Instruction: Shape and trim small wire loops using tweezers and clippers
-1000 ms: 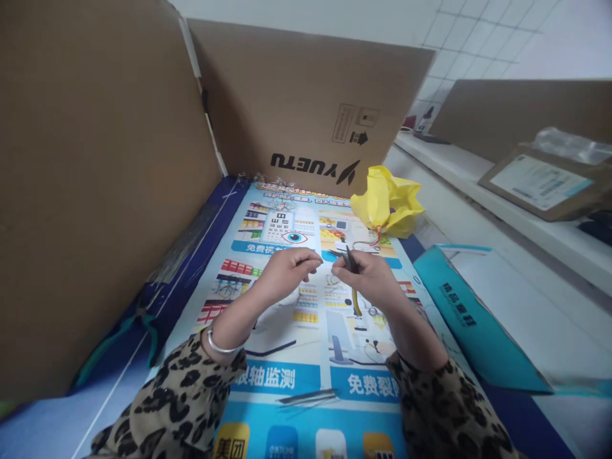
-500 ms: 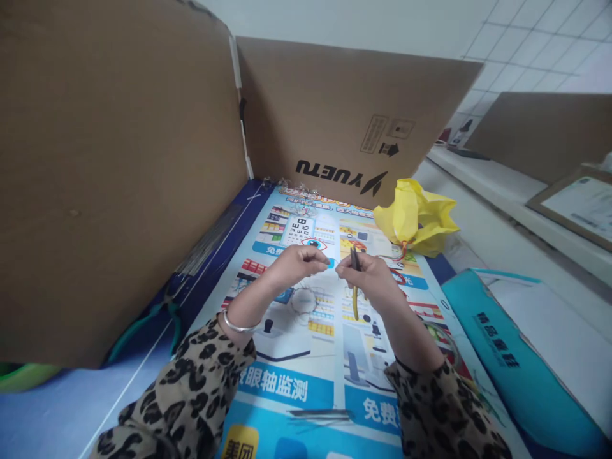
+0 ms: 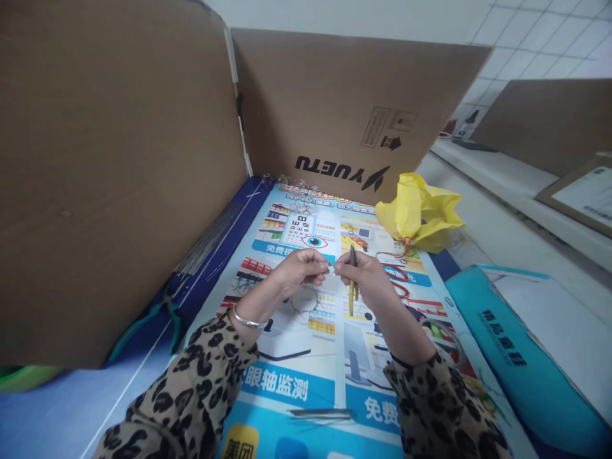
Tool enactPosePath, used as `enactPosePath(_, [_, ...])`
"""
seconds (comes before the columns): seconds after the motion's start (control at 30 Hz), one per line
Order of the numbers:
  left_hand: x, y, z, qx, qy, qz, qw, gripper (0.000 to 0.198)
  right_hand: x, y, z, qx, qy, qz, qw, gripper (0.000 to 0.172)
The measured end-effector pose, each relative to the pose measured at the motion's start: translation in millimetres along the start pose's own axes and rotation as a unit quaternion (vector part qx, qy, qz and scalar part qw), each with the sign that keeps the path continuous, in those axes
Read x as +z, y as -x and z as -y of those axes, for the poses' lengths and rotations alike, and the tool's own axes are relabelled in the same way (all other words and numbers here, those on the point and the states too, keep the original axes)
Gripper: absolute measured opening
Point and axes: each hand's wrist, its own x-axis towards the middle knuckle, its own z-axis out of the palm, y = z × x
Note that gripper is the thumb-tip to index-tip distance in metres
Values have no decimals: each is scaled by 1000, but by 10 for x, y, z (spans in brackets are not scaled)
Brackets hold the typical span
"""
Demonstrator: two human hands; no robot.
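Near the middle of the frame, our left hand (image 3: 302, 271) turns inward, thumb and forefinger pinched, the other fingers curled under. Just right of it, our right hand (image 3: 367, 275) faces it, fingers folded in a grip. Our left forearm (image 3: 268, 296) slants up from lower left, our right forearm (image 3: 406, 325) from lower right.

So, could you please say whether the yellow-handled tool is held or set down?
Held: the right hand grips the yellow-handled tool, its dark tip showing above, its yellow handles below.
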Motion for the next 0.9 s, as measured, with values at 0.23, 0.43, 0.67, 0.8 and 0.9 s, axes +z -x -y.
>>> enactPosePath(0.23, [-2,-27,68,16,7,10,1000,29,8,-34,-104,-6,4,-17,1000,14])
enactPosePath(0.43, [12,-43,98,27,-12,2,1000,29,11,-26,-90,-13,24,-23,999,14])
enactPosePath(0.67, [28,-21,0,118,-194,-21,974,19,-1,-5,-34,-30,100,-26,994,14])
enactPosePath(0.8, [111,-13,48,114,-225,-16,968,23,51,19,-29,-44,132,-30,990,15])
enactPosePath(0.9, [161,-27,108,117,-189,-51,974,23,102,39,-14,-53,145,-42,987,17])
